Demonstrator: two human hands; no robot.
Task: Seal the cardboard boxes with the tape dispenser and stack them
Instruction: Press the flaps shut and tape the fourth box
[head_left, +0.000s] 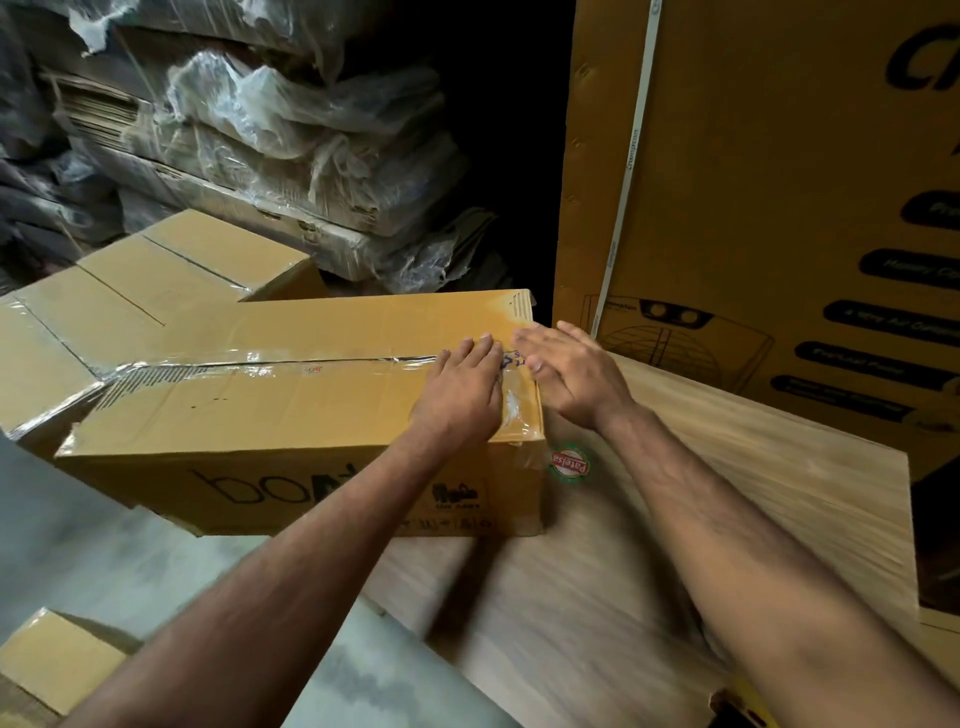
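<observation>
Boxes at far left: two sealed boxes (130, 291) lie behind and left of the one I am working on, their tops taped; a third small box (57, 660) sits low at my near left.
Box in hand: the long box (270, 415) lies across my view with its long axis running left to right; its left end hangs over the floor and its right end rests on the wooden counter (701, 519).
Tape seam: a strip of clear tape (270, 366) runs along the top seam, from the left end to the right end where my hands are.
My left hand (462, 395): flat on the top at the right end, fingers straight and together, pressing on the tape near the corner; the grip is loose and curls round nothing.
My right hand (571, 374): just beside the left, at the box's right edge, fingers straight, palm turned toward the end face; whether it touches the cardboard I cannot tell; it holds nothing.
Nearer hand: both are at the right end; the left is over the seam, the right beyond the edge.
Tape dispenser: I cannot see it.
Next move, as I judge: smooth the tape end down over the right face, then lift the box by its two ends onto the stack at left.
Big carton (779, 208): stands upright close on my right, so there is little room on that side.
</observation>
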